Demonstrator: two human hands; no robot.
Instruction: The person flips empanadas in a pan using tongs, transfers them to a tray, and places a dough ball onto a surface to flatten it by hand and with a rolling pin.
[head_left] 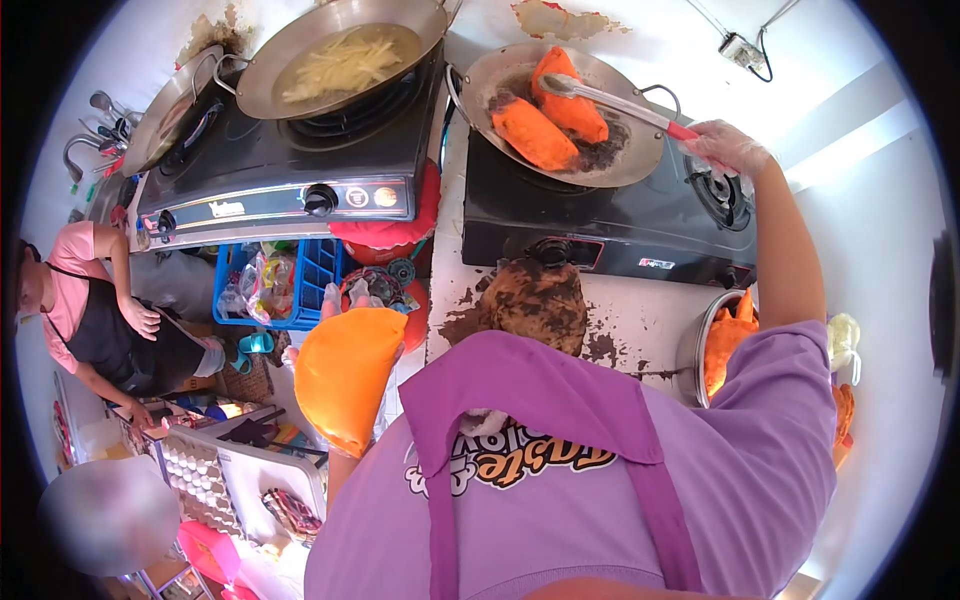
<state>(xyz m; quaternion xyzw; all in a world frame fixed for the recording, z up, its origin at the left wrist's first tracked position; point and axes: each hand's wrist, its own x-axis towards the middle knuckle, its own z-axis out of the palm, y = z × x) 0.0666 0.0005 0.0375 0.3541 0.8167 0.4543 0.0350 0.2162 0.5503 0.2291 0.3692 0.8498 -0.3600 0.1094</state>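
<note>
The right-hand wok (562, 165) holds two orange empanadas (575, 110) in dark oil. The left hand (335, 440), gloved, supports a large raw-looking orange empanada (350, 378). The right hand (728, 148), also gloved, grips red-handled tongs (632, 107), whose tips seem to touch the upper fried piece.

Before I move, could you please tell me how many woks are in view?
3. The first wok, at the far left, and the second wok, with pale strips, sit on the left stove; the third wok, with two orange turnovers, sits on the right stove.
</note>
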